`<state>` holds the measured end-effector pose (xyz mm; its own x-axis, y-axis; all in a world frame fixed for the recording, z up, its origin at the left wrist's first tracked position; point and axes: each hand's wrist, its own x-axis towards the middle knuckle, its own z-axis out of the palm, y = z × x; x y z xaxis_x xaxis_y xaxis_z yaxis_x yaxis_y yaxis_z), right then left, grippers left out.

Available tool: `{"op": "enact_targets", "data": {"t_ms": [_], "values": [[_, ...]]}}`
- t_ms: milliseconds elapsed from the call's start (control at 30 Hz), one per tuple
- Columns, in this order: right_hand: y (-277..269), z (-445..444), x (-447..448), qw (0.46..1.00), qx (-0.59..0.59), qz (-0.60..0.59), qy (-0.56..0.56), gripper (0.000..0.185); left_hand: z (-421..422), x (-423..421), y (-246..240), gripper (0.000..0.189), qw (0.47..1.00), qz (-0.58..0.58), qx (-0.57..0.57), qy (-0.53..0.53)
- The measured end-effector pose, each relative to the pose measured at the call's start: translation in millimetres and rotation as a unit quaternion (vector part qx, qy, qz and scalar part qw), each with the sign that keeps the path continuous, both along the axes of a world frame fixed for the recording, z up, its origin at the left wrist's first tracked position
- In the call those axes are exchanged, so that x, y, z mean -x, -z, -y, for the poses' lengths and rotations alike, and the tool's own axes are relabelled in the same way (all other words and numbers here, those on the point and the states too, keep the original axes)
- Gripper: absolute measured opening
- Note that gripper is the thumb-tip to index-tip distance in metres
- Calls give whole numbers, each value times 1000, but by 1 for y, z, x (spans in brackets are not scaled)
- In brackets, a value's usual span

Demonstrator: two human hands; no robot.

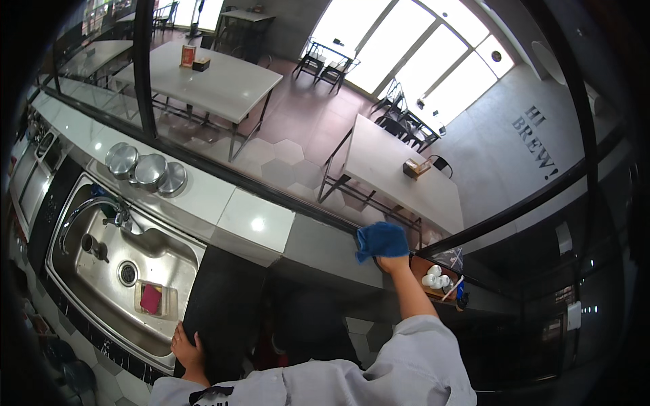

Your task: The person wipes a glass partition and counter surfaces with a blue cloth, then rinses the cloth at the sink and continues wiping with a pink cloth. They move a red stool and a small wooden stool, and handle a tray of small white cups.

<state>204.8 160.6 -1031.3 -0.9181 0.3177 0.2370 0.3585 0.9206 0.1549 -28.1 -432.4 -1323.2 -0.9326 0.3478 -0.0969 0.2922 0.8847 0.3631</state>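
Observation:
My right hand (pixel 394 262) reaches forward to the far end of a grey ledge (pixel 325 251), below the window frame. A blue cloth (pixel 383 240) is in it and covers most of the fingers. My left hand (pixel 188 351) rests with its fingers apart on the near right rim of a stainless steel sink (pixel 189 284), holding nothing. In the sink basin are a clear plastic container (pixel 171 302) with a dark pink sponge or cloth (pixel 151 299) on it, and a small metal cup (pixel 90 244). A curved chrome faucet (pixel 120 215) stands at the sink's back edge.
Several round metal tins (pixel 151 170) stand on the white tiled ledge behind the sink. Right of my right hand, a brown tray (pixel 420 265) holds white rolled or rounded items (pixel 435 277). A black window frame (pixel 264 198) borders the ledge; tables (pixel 401 167) and chairs lie beyond it.

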Motion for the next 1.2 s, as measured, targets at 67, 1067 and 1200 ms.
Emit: {"op": "enact_targets", "data": {"t_ms": [67, 1067, 1200], "values": [[22, -2, -36, 996, -36, 32, 77, 34, 0, -1, 1, 71, 1000, -10, -1, 4], [44, 93, 275, 902, 150, -367, -171, 26, -1, -2, 1, 69, 1000, -2, 16, 14], [62, 30, 122, 807, 317, -495, 48, 32, 0, -3, 2, 69, 1000, -10, 20, 17]]}}
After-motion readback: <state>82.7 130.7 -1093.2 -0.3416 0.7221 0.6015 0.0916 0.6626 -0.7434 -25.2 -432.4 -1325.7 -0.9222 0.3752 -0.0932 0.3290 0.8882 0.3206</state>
